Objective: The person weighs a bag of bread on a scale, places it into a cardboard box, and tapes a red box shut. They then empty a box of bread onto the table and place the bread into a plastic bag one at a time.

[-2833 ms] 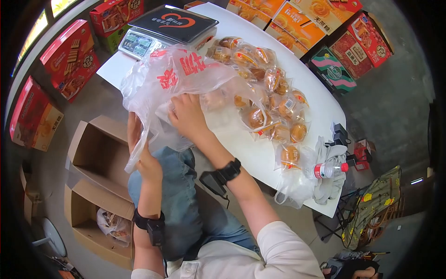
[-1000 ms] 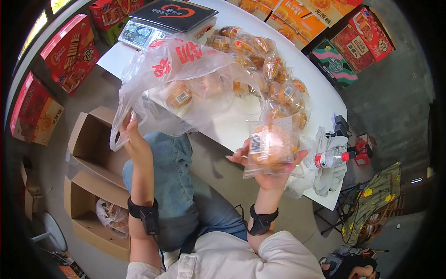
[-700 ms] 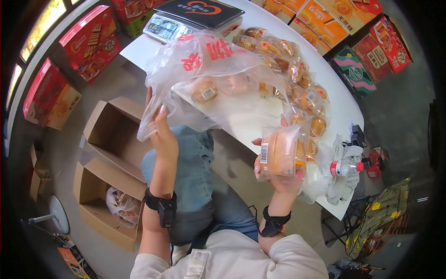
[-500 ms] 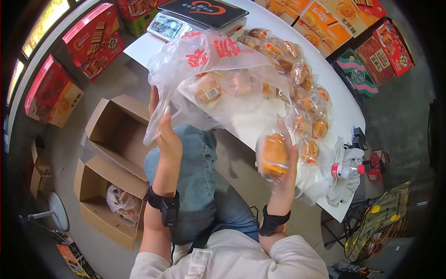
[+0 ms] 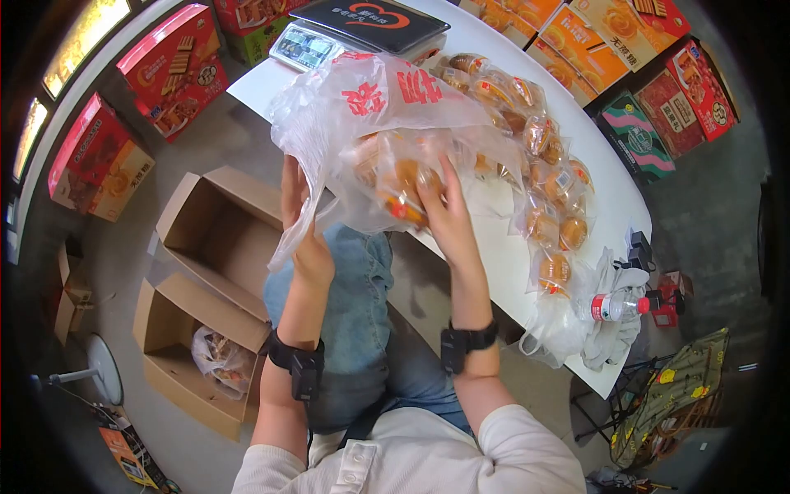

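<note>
A large translucent plastic bag (image 5: 329, 115) with red lettering spreads over the near side of the white table (image 5: 485, 218), partly filled with wrapped bread rolls. My left hand (image 5: 306, 239) grips the left edge of its mouth, with the fingers partly hidden behind the film. In my right hand (image 5: 448, 214) is a wrapped bread roll (image 5: 405, 191), held at the bag's opening, where it overlaps rolls inside. More wrapped bread rolls (image 5: 545, 222) lie in a curved row along the table, right of the bag.
A digital scale (image 5: 370, 29) stands at the table's far end. A water bottle (image 5: 609, 306) lies beside grey gloves (image 5: 613, 350) at the right end. Two open cardboard boxes (image 5: 218, 226) sit on the floor to the left, and red gift boxes (image 5: 173, 74) stand behind them.
My right hand has moved left and up with the bread roll, from over the table's near edge to the bag's mouth. My left hand still holds the bag.
</note>
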`<state>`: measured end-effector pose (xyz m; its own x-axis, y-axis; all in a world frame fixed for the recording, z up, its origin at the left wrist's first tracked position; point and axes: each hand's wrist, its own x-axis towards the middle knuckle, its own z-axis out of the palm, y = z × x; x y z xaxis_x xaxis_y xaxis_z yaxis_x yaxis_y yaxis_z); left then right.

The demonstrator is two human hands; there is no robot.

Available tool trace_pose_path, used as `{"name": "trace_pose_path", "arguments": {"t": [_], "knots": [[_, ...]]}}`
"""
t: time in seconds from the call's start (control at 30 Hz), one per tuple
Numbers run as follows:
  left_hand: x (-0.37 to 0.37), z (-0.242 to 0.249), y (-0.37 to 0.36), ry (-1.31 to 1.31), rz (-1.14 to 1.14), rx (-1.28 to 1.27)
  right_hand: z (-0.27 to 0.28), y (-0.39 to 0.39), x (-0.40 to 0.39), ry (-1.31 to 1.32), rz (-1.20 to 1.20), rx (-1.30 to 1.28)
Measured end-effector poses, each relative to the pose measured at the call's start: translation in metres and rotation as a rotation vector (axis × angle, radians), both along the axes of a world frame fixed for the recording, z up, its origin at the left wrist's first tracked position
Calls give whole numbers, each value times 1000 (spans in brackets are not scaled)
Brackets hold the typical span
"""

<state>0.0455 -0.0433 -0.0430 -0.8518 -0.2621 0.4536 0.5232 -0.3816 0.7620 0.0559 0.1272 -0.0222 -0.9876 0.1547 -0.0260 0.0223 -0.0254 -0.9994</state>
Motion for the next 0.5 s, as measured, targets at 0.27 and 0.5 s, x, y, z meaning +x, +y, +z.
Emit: {"name": "trace_pose_path", "arguments": {"t": [0.27,0.5], "knots": [[2,-5,1,-98,-5,84,-42,-54,-43,288,121,129],[-3,-6,-6,-64,-10,52,-16,11,36,347,-51,270]]}}
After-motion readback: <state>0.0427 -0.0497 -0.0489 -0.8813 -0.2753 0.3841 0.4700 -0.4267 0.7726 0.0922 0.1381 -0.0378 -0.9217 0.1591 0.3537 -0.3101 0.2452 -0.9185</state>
